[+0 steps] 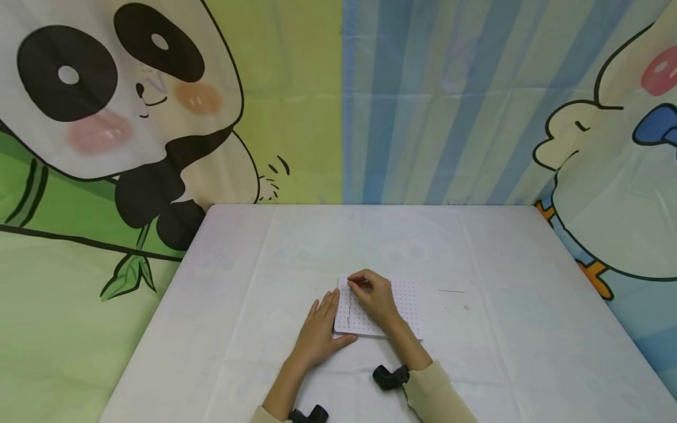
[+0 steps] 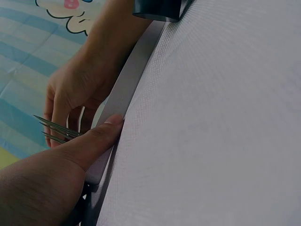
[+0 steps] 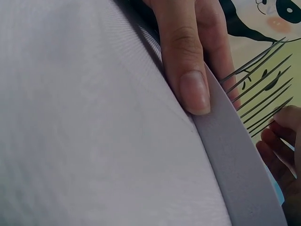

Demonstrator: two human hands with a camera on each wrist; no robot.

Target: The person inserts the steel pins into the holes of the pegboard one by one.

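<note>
A white board with a grid of small holes (image 1: 407, 305) lies on the table. Several thin pointed metal needles (image 3: 263, 84) stand in a row along its left side. My left hand (image 1: 317, 332) steadies the board, straight fingers along its left edge and the thumb against the front edge (image 2: 101, 136). Over the far left part of the board, my right hand (image 1: 376, 296) has thumb and fingertips pinched together at the far end of the row. In the right wrist view the right hand's fingertips (image 3: 284, 117) meet a needle; its lower end is hard to make out.
A single needle (image 1: 451, 291) lies on the white table (image 1: 296, 252) to the right of the board. Black wrist cameras (image 1: 390, 377) sit on both wrists. Behind the table hangs a printed cloth (image 1: 296, 106) with a panda and stripes.
</note>
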